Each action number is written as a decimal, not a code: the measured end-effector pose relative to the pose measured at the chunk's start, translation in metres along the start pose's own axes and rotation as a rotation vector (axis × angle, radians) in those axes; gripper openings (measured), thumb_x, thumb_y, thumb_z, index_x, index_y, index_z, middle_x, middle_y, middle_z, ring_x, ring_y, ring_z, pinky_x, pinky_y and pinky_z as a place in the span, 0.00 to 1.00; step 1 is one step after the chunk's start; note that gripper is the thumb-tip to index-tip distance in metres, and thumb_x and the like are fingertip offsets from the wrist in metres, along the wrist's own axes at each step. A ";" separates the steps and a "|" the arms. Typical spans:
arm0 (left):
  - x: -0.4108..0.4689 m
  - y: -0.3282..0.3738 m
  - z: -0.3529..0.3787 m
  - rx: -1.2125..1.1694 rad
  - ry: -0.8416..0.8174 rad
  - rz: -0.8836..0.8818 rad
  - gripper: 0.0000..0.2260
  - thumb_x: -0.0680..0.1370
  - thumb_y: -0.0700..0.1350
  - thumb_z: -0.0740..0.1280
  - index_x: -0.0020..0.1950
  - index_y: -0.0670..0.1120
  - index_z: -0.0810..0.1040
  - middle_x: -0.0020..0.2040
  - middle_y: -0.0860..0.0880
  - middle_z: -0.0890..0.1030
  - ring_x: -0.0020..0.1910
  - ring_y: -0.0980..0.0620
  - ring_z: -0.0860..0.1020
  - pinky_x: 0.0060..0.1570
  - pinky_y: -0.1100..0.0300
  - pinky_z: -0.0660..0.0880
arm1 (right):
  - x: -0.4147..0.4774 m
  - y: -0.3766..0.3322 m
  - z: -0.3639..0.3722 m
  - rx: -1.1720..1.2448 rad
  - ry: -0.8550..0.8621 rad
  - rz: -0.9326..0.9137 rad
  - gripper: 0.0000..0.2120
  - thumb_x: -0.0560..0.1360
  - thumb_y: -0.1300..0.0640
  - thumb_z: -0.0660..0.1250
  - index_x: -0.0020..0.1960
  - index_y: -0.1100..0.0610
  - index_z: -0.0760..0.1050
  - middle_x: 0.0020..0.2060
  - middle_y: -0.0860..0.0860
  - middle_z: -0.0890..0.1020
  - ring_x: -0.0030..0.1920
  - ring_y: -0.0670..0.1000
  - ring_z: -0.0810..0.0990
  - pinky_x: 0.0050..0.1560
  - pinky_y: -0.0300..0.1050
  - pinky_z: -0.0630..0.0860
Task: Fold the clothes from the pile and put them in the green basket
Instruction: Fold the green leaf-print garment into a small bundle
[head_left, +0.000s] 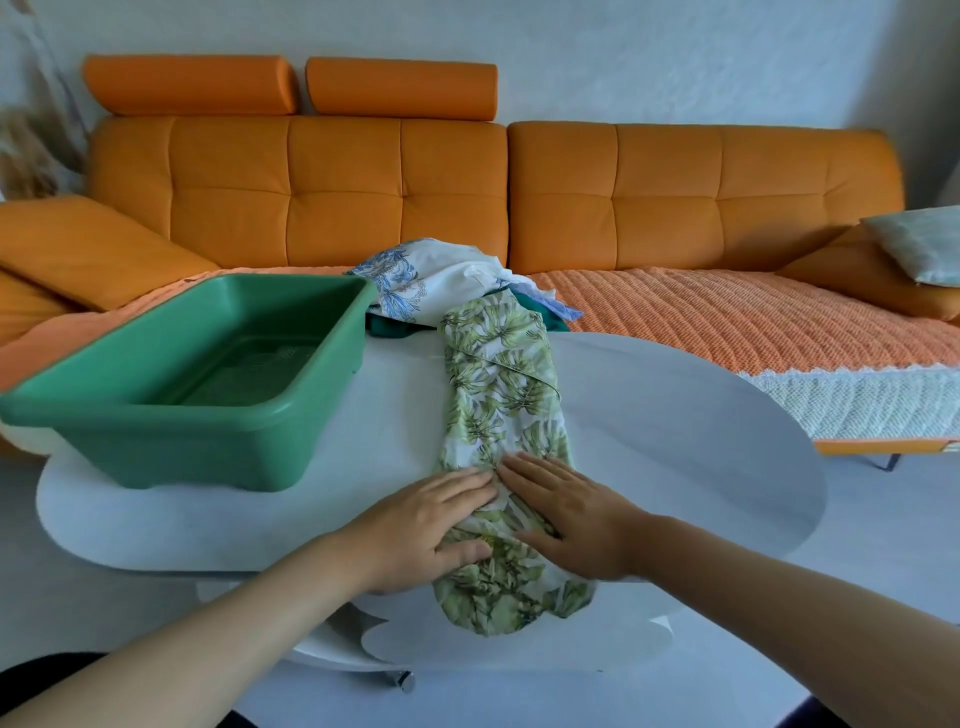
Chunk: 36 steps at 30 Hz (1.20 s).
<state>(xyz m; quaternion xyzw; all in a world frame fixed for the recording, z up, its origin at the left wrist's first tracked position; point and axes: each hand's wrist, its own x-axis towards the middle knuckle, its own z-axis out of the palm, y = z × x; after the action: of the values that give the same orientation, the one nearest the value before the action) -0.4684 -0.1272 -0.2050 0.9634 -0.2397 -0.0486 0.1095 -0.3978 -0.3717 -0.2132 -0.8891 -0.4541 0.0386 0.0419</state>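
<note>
Head view: one leaf-print garment (498, 395) lies in a long strip across the white desk (675, 441). Two hands press flat on its near end, side by side, fingers straight: left hand (431, 525), right hand (566, 514). One green basket (182, 447) sits to the left. One pile of clothes (431, 283) lies behind it, in front of an orange sofa (337, 192).

Left grip (431, 530) and right grip (569, 519) lie flat, palms down, side by side
</note>
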 end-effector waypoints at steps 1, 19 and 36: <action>-0.001 -0.001 0.003 0.038 0.002 0.008 0.37 0.78 0.70 0.46 0.82 0.54 0.49 0.81 0.58 0.45 0.77 0.65 0.40 0.71 0.71 0.34 | -0.001 0.000 0.001 0.013 0.030 0.014 0.46 0.73 0.25 0.32 0.82 0.52 0.44 0.81 0.49 0.47 0.81 0.46 0.42 0.80 0.50 0.47; -0.021 -0.002 0.010 0.056 0.356 0.391 0.25 0.72 0.43 0.70 0.69 0.48 0.72 0.67 0.51 0.75 0.62 0.52 0.77 0.54 0.57 0.79 | -0.044 -0.007 0.000 -0.092 0.303 -0.403 0.37 0.74 0.64 0.60 0.82 0.56 0.54 0.76 0.54 0.67 0.67 0.56 0.75 0.54 0.50 0.79; 0.081 -0.023 -0.044 -0.106 0.598 -0.394 0.16 0.77 0.49 0.71 0.64 0.50 0.74 0.57 0.53 0.77 0.59 0.48 0.74 0.54 0.53 0.74 | 0.054 0.039 -0.051 0.301 0.384 0.562 0.26 0.81 0.45 0.62 0.76 0.46 0.58 0.51 0.52 0.80 0.52 0.58 0.79 0.50 0.52 0.77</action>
<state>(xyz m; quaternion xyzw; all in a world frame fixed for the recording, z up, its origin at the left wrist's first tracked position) -0.3804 -0.1370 -0.1711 0.9557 -0.0041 0.2029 0.2130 -0.3293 -0.3525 -0.1680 -0.9540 -0.1655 -0.0526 0.2445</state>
